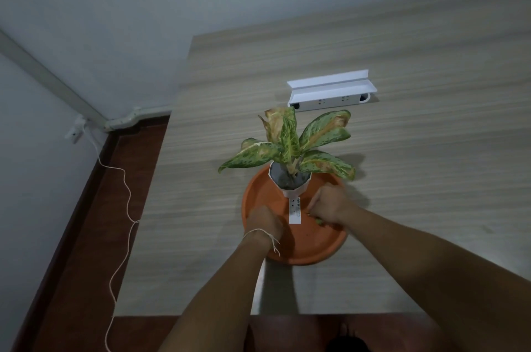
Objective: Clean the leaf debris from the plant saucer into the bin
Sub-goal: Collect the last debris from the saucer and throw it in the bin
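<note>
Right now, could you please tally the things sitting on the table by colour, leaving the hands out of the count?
Orange: 1, the plant saucer.
White: 2, the plant pot standing in the saucer and the power strip behind it.
Green and yellow: 1, the plant in the pot.
Total: 4.
A small bit of leaf debris shows by the right hand; it is too hidden to count.

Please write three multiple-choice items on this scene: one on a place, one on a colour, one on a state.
1. Where does the potted plant stand?
A. On the floor
B. In the saucer, toward its far side
C. On the power strip

2. What colour is the saucer?
A. Orange
B. White
C. Blue

3. Where are the hands?
A. Both raised above the plant
B. Both down in the saucer
C. One on the power strip

Answers: 1 B, the pot sits inside the rim; 2 A, it is orange; 3 B, left hand and right hand reach into it.
</note>
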The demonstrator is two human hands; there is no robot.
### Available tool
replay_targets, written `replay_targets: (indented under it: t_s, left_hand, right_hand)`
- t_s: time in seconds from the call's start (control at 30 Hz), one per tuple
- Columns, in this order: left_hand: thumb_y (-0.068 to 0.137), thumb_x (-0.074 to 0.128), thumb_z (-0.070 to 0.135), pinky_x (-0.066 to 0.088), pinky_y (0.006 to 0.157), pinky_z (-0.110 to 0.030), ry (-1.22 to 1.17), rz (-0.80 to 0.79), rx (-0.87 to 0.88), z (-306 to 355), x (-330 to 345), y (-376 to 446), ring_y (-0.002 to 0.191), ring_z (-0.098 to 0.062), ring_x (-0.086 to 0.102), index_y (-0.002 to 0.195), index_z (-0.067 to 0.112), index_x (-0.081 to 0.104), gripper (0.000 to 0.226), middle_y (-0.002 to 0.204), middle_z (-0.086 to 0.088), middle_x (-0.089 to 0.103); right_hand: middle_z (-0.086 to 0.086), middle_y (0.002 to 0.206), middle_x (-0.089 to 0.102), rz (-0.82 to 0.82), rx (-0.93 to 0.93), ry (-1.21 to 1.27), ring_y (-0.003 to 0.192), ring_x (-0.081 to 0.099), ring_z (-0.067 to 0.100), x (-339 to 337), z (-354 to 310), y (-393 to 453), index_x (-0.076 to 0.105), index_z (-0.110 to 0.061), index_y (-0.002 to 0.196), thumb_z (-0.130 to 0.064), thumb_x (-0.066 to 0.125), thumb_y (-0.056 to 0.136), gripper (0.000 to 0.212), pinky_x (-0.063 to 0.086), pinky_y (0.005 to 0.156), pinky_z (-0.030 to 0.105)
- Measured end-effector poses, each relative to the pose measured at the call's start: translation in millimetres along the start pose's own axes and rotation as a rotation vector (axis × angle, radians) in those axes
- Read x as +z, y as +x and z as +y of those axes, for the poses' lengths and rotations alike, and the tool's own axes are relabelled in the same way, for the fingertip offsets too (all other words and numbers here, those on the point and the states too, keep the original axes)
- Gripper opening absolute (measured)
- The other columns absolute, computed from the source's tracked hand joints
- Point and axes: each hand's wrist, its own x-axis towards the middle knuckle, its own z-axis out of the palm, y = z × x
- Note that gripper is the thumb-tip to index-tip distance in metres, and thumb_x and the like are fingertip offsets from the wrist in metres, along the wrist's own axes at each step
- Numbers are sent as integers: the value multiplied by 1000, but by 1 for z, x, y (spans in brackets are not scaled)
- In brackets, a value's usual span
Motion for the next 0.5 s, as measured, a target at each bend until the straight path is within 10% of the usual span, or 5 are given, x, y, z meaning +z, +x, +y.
replay_targets:
  t_s: [0.17, 0.5]
  left_hand:
    - [88, 63, 26, 57, 81, -34, -11, 9, -15, -13, -14, -4, 91, -28, 69, 93, 8, 75, 23, 97, -12, 75]
    - [79, 67, 17, 59, 88, -35, -66, 129, -116, -101, -58, -26, 94, -28, 71, 84, 6, 78, 17, 91, -12, 77]
  right_hand:
    - [12, 76, 78, -16, 1, 24, 76, 74, 20, 15, -15, 0, 79, -4, 72, -7, 70, 72, 9, 63, 69, 33]
    - [9, 68, 76, -48, -103, -16, 71, 73, 22, 62, -67, -8, 77, -5, 63, -11, 70, 75, 16, 55, 59, 20]
